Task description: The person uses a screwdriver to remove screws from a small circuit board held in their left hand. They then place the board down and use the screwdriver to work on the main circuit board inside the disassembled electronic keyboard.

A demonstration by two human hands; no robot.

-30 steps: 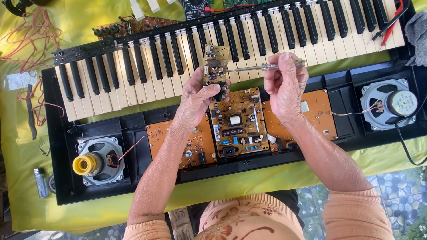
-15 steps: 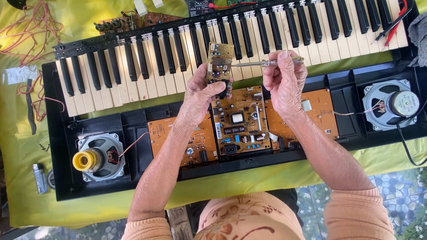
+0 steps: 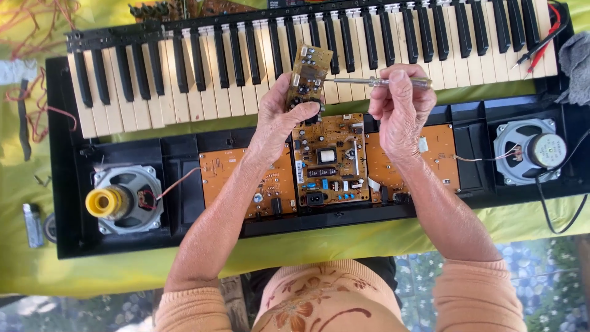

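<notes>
A yellow-green cloth point(image 3: 393, 237) is spread over the work surface, and daylight falls brightly on it, strongest toward the left edge. Below the cloth's near edge, a floor point(image 3: 547, 270) patterned in blue and white pebble-like shapes is seen at the lower right corner. A darker strip of the same floor point(image 3: 92, 310) shows at the lower left corner.

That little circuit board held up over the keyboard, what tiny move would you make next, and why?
Probably ease the screwdriver tip a touch further onto the small circuit board and steady it. The left hand pinches the board by its lower end, tilted above the keys, while the right hand holds the tool level, its tip just at the board's edge. What exactly it touches is too small to tell.
</notes>
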